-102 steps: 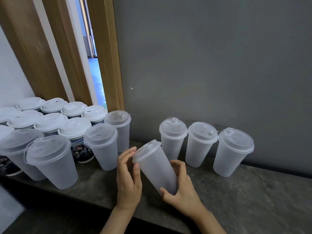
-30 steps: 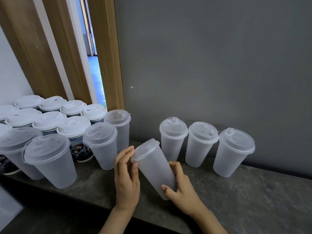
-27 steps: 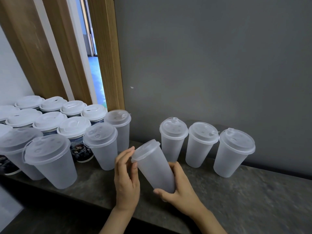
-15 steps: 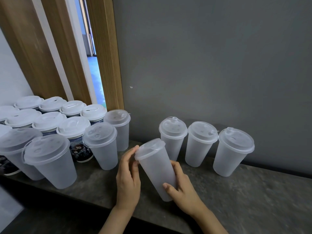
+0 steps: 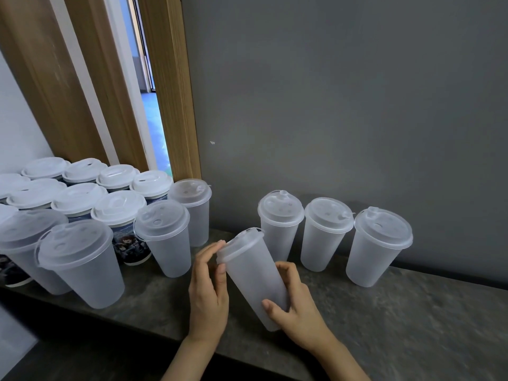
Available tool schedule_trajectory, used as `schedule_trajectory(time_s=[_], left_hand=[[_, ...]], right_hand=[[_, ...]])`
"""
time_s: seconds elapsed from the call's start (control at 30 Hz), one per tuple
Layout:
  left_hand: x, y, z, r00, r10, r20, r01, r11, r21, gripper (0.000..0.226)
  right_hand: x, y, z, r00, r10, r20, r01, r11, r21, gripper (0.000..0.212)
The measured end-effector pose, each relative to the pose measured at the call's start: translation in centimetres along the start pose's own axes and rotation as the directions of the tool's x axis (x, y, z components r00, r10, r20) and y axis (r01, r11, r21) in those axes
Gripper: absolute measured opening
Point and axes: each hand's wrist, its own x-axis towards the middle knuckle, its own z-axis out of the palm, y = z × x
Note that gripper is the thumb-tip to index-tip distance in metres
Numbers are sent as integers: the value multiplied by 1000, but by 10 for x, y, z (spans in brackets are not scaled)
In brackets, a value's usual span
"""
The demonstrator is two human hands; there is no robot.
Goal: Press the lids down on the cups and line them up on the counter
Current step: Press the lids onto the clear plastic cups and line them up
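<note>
Frosted plastic cup (image 5: pixel 255 279) tilts above the counter (image 5: pixel 398 320): our right hand (image 5: pixel 297 306) grips its base, our left hand (image 5: pixel 209 287) pinches its lid (image 5: pixel 239 244). Beyond, three lidded cups (image 5: pixel 324 232) line the wall.

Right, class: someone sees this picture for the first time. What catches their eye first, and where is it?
First, the tilted frosted cup at centre, its base gripped by the right hand while the left hand fingers its lid. Then three lidded cups in a row by the grey wall, and a crowd of lidded cups at left.
</note>
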Motion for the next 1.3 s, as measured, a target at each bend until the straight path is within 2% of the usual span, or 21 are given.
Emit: schedule_trajectory(time_s=[0.2,0.37,0.73,0.83,0.97,1.13,1.23,1.3], left_hand=[[0,-2,0,999,33,-16,-33,999,6,34],[1,-4,-1,998,66,-11,-65,998,24,34],[-2,-7,2,996,86,-2,-86,996,-13,31],[-1,-4,2,987,160,-9,-160,987,-15,30],[-2,1,3,948,317,20,-317,948,-7,30],[-6,22,17,895,407,184,-403,913,-63,34],[-12,36,29,881,402,248,-383,915,-125,40],[-19,41,35,898,358,255,-330,932,-148,38]], right_hand=[[2,-3,-1,999,38,39,-39,999,26,68],[3,-5,0,1000,25,-7,-25,998,55,76],[1,-5,-1,997,-12,-74,16,998,57,64],[0,-4,-1,996,-27,-82,33,997,65,65],[-9,-2,-2,995,-43,-86,48,997,58,78],[-32,6,-16,971,-46,-236,74,991,112,79],[-48,15,-31,934,-12,-357,69,987,146,81],[-60,23,-44,891,3,-455,72,987,147,87]])
